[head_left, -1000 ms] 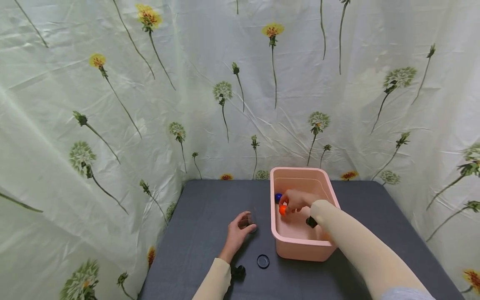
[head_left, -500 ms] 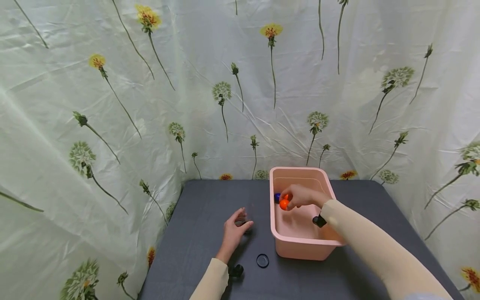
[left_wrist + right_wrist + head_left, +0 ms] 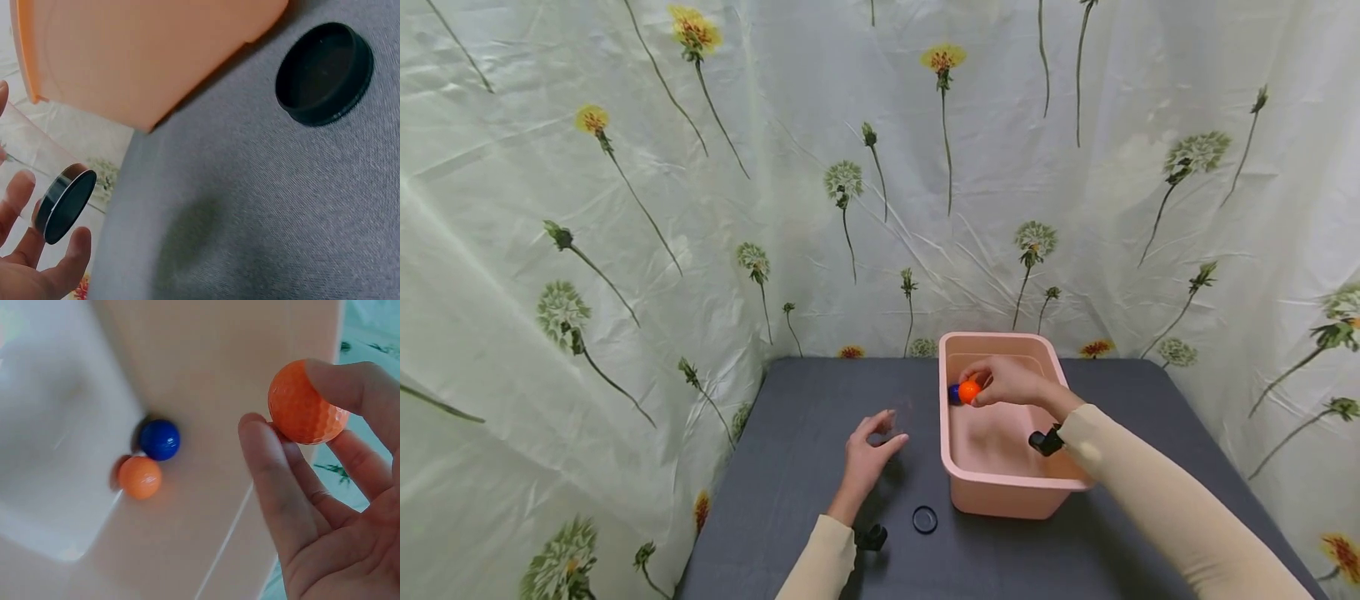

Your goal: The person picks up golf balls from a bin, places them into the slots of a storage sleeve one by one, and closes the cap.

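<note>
My right hand (image 3: 1017,385) pinches an orange dimpled golf ball (image 3: 306,403) between thumb and fingers, inside the pink bin's (image 3: 1007,479) outline in the head view. Down in a corner of the bin rest a blue ball (image 3: 160,439) and a second orange ball (image 3: 140,477), side by side. To the left of the bin, my left hand (image 3: 863,458) holds a clear cylindrical jar with a dark round end (image 3: 67,206), its fingers curved around the side. A shadow falls on the table beneath that hand. The clear wall is barely visible in the head view.
A round black lid (image 3: 925,520) lies on the dark grey table (image 3: 805,417) in front of the bin, hollow side up. Behind the table hangs a pale curtain (image 3: 820,317) printed with dandelions. Both wrists wear small black cameras.
My right hand has lifted the orange golf ball up from low in the bin. My left hand, with the clear jar, has shifted slightly left.
</note>
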### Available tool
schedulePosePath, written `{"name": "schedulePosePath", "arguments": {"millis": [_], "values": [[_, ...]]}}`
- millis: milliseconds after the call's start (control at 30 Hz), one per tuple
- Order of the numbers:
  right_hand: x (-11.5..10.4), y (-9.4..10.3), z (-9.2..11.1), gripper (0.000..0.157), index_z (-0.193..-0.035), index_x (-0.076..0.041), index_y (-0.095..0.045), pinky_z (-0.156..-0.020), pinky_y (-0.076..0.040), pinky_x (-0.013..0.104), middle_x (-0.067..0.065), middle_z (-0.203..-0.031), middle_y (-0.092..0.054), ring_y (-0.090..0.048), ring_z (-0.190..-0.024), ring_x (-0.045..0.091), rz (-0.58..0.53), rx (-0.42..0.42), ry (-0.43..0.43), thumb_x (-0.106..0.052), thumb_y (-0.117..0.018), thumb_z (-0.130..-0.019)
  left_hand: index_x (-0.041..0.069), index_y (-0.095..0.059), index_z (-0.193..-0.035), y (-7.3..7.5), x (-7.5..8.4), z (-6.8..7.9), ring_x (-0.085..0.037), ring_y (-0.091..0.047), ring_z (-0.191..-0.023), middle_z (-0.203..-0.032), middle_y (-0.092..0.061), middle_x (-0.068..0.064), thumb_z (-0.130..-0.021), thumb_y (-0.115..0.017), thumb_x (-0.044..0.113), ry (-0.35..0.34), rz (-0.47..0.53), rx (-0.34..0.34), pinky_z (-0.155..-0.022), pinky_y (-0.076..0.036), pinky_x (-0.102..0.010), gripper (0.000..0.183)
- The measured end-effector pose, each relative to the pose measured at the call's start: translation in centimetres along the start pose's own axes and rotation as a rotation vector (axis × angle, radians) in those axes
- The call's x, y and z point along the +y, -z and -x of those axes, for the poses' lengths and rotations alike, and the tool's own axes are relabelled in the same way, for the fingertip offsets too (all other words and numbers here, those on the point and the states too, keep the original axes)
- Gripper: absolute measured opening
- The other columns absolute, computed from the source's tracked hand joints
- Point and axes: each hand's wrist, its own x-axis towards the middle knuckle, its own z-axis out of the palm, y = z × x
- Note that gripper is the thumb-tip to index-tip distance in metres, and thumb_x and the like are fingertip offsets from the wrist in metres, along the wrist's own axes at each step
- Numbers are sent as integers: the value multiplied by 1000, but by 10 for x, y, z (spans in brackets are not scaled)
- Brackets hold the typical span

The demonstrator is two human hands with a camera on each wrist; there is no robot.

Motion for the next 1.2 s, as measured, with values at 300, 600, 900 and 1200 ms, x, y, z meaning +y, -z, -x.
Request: {"name": "schedulePosePath", "arguments": {"millis": [300,600,900,1200], "values": [[-16,-5,6,40,-122,-6,-69,-76,-56,34,4,-108,-69,-63,-93,26,-1,-11,52,-7,-80,-84,25,-71,-121,-1,11,0,-19,-60,-99,-103,-63,-6,-80,-88,28,1,38,-6,-91,-45,-62,45],[-36,-14,9,38,-122,-7,-69,-77,-57,35,4,-106,-70,-64,-93,30,-58,5,93,-5,-78,-85,19,-72,-122,-5,23,1,-18,-64,-94,-101,-60,-5,-79,-88,24,14,60,-23,-92,-47,-57,47],[-50,-22,7,34,-121,-11,-69,-81,-56,34,6,-110,-69,-65,-95,29,-134,21,156,-7,-76,-88,12,-70,-127,-6,28,5,-30,-67,-100,-110,-70,-17,-79,-87,14,7,125,-19,-83,-54,-36,50],[-55,-29,2,38,-124,-6,-67,-86,-55,33,8,-115,-69,-66,-101,32,-146,24,172,-4,-76,-87,21,-70,-120,-3,32,5,-22,-66,-96,-105,-71,-9,-80,-87,22,9,101,-60,-80,-54,-30,44]]}}
